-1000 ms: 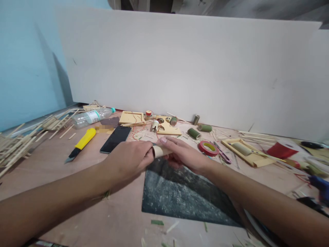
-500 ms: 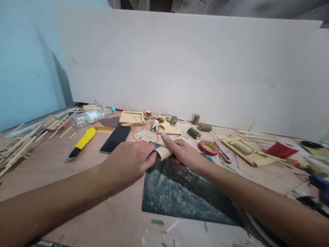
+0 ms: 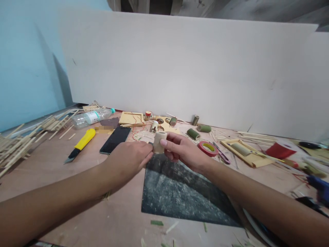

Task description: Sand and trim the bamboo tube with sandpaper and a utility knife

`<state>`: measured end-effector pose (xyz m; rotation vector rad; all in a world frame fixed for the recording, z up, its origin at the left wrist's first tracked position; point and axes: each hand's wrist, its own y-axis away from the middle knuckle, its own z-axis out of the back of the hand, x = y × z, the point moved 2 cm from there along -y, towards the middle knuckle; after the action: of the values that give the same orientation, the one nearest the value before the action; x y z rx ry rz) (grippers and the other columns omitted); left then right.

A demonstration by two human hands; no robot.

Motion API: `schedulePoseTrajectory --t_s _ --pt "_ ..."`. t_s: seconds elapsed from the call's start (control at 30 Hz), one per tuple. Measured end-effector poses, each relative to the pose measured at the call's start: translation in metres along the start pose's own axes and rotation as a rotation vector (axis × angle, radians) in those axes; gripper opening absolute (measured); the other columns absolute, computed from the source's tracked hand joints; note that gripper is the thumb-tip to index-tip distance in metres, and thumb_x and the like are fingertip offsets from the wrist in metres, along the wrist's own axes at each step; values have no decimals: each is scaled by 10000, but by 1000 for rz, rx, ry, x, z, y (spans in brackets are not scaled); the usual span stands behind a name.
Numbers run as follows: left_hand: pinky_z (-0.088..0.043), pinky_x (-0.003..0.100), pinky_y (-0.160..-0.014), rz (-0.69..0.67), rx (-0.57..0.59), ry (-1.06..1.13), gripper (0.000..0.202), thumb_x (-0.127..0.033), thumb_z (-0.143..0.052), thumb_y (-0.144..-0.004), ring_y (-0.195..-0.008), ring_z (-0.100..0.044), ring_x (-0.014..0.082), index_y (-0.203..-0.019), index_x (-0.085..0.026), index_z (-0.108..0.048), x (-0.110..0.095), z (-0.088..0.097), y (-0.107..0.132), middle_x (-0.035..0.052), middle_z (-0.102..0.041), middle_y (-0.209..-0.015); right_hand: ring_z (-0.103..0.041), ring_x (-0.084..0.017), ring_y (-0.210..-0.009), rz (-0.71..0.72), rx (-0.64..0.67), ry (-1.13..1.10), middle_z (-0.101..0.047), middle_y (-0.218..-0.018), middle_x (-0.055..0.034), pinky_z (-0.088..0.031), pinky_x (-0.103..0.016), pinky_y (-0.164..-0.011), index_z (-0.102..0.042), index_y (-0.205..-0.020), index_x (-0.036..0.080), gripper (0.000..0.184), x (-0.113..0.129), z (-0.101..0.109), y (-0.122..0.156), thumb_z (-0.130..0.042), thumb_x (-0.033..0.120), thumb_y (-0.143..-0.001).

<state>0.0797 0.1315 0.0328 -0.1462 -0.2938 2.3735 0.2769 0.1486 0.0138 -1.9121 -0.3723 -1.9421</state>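
R hand (image 3: 180, 151): thumb + fingers closed round short pale bamboo tube (image 3: 159, 141), pinching its right side, other fingers curled in. Tube held clear of the dark speckled abrasive sheet (image 3: 180, 195), above the sheet's far edge. Long axis near upright, slight lean, not lying flat. L hand (image 3: 130, 159): knuckles up, fingers curled, tips touching tube's lower left side. Can't tell if it truly grips or only steadies; sth small + dark by the fingertips is too blurred to name. So tube sits btwn both hands: R hand carries it, L hand just beside. Red tape roll (image 3: 208, 148) near, on the right. Black phone (image 3: 115, 139) + yellow utility knife (image 3: 82, 142) off to the left, well apart
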Motion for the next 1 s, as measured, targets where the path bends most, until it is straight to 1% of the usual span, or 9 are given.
schedulePoseTrajectory --t_s 0.1,0.17,0.23,0.3,0.4,0.5,0.63,0.83,1.0 --pt "-445 311 -633 24 29 5 200 -222 -541 -1028 -780 -706 244 -890 -180 -679 -1 2 -1 49 -736 -876 -492 -102 -598 76 7 64 -606 -768 38 -377 -232 -502 -654 -985 218 323 1 -1 0 -806 459 -832" --pt "-466 316 -612 61 35 4 210 -226 -527 -1034 -748 -710 251 -901 -171 -680 0 4 -1 60 -737 -855 -583 -140 -755 166 -19 158 -668 -917 -4 -469 -269 -639 -677 -1035 216 333 2 -2 -1 -820 423 -817" --pt "-516 333 -660 81 8 23 172 -206 -513 -1034 -816 -725 259 -1019 -166 -680 1 5 0 80 -752 -946 -621 -181 -928 227 -54 246 -694 -1034 -38 -498 -320 -808 -684 -1067 210 328 0 -3 -1 -816 384 -823" --pt "-555 374 -835 43 -87 68 246 -161 -484 -1034 -1046 -706 272 -1234 -168 -626 2 6 -1 119 -724 -1177 -626 -192 -976 244 -86 278 -698 -1056 -43 -494 -344 -878 -658 -1061 210 301 -2 -3 -1 -801 348 -835" --pt "-448 430 -1111 -82 -292 131 387 -121 -438 -1038 -1340 -545 263 -1411 -190 -516 1 9 0 132 -592 -1416 -623 -178 -885 260 -142 296 -676 -957 -14 -497 -326 -817 -572 -1004 223 269 -5 -3 -2 -771 316 -849" --pt "-408 413 -1159 -175 -368 142 328 -143 -442 -1050 -1337 -539 243 -1351 -186 -564 -1 10 1 112 -605 -1386 -562 -158 -768 268 -210 380 -600 -851 23 -448 -283 -680 -516 -958 235 291 -4 -2 0 -763 343 -849" --pt "-416 406 -1142 -190 -362 208 246 -214 -488 -1066 -1295 -564 239 -1277 -161 -603 -1 11 1 113 -637 -1344 -506 -147 -726 280 -249 466 -542 -830 35 -399 -270 -629 -487 -941 236 310 -3 -2 3 -753 368 -854" --pt "-476 362 -1027 28 -323 558 101 -282 -601 -1017 -1217 -597 226 -1001 -213 -673 1 14 -2 54 -676 -1225 -522 -156 -765 369 -268 615 -555 -895 18 -414 -282 -679 -484 -980 237 267 1 -7 10 -722 274 -865" --pt "-507 326 -897 147 -253 773 153 -339 -622 -988 -1107 -630 217 -953 -215 -703 1 9 -3 50 -673 -1213 -521 -163 -769 432 -300 773 -563 -896 4 -420 -281 -688 -465 -972 242 267 4 -9 13 -704 232 -853"
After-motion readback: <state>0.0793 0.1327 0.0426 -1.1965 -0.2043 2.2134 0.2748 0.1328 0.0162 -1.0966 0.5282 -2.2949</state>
